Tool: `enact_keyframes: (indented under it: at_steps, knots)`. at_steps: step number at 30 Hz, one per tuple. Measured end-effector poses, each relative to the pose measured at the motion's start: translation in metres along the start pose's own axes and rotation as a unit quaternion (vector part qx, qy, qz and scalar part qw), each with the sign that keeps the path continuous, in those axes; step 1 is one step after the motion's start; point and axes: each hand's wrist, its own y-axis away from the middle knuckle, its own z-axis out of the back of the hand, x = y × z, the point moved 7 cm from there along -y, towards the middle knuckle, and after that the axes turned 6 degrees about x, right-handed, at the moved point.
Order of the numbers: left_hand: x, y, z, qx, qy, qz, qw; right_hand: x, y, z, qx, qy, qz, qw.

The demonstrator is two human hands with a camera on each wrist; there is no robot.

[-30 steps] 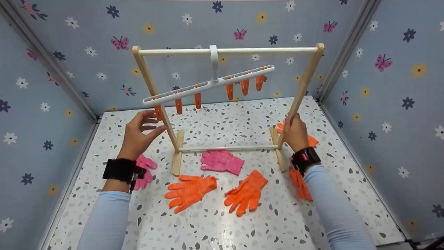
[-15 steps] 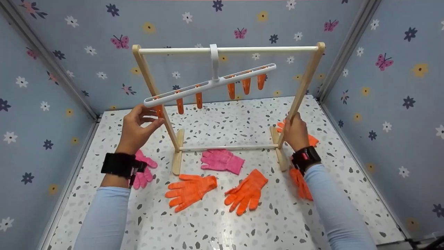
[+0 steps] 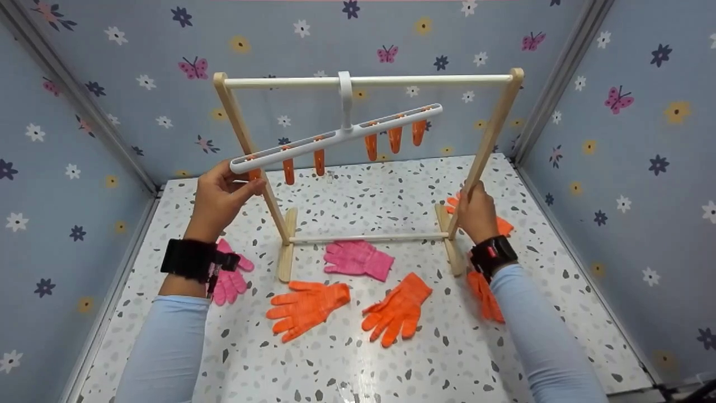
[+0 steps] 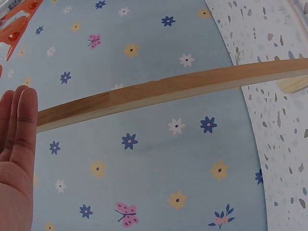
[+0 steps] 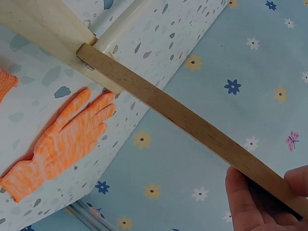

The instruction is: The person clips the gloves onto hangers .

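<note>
A white clip hanger point(image 3: 347, 132) hangs by its hook from the rack's top bar point(image 3: 279, 84), tilted with its left end lower. Orange clips point(image 3: 395, 140) line its underside. At the left end, my left hand point(image 3: 218, 201) pinches the endmost clip point(image 3: 254, 174); the thumb covers its lower tip and the other fingers go behind it. In the left wrist view the fingers point(image 4: 21, 125) show at the left edge, below orange clips point(image 4: 13, 33). My right hand point(image 3: 476, 212) grips the wooden rack's right upright point(image 3: 492, 131), thumb and fingers on either side in the right wrist view.
Gloves lie on the speckled table point(image 3: 335, 375): a pink glove point(image 3: 358, 260) under the lower bar, orange gloves point(image 3: 307, 308) in front, more orange by the right foot point(image 3: 485, 296), and another pink glove point(image 3: 230, 280) beneath the left wrist. Flowered panels point(image 3: 358, 33) enclose the back and sides.
My left hand has moved slightly up and left and closed from loosely spread fingers onto the end clip. The hanger has shifted only slightly. My right hand stays on the upright.
</note>
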Motion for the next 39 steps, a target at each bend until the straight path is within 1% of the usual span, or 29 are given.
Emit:
enact_keyframes:
  at_steps: [4,10,12,14,17,21,25,28,32,39]
  knots:
    - [0.001,-0.002,0.002,0.001,0.006,0.002,1.0,-0.001,-0.001,0.0,0.001,-0.001,-0.002,1.0]
    - [0.001,-0.004,-0.001,0.008,0.047,0.001,0.9989,0.0,0.0,0.0,-0.004,0.009,-0.004,0.9999]
    - [0.002,-0.005,-0.003,0.005,0.059,-0.002,0.9982,0.0,0.0,0.0,-0.004,0.009,-0.003,0.9999]
    - [0.003,-0.005,-0.004,0.0,0.059,-0.007,0.9982,-0.001,0.001,0.0,-0.004,0.012,-0.001,0.9999]
    - [0.003,-0.005,-0.005,-0.011,0.059,-0.013,0.9981,-0.001,0.001,0.0,-0.005,0.012,-0.001,0.9999]
    - [0.006,-0.004,-0.007,-0.019,0.07,-0.013,0.9973,-0.002,0.001,0.0,-0.005,0.01,-0.004,0.9999]
    - [0.008,-0.001,-0.011,-0.018,0.091,-0.013,0.9956,-0.002,0.0,0.0,-0.003,0.008,-0.007,0.9999]
    - [0.007,0.001,-0.016,-0.009,0.107,-0.017,0.994,-0.002,0.001,0.0,-0.005,0.01,-0.006,0.9999]
    - [0.006,0.003,-0.022,0.0,0.107,-0.022,0.994,-0.003,0.001,0.001,-0.006,0.01,0.0,0.9999]
    - [0.002,0.006,-0.031,0.006,0.084,-0.023,0.9962,-0.003,0.0,0.003,-0.005,0.013,0.013,0.9998]
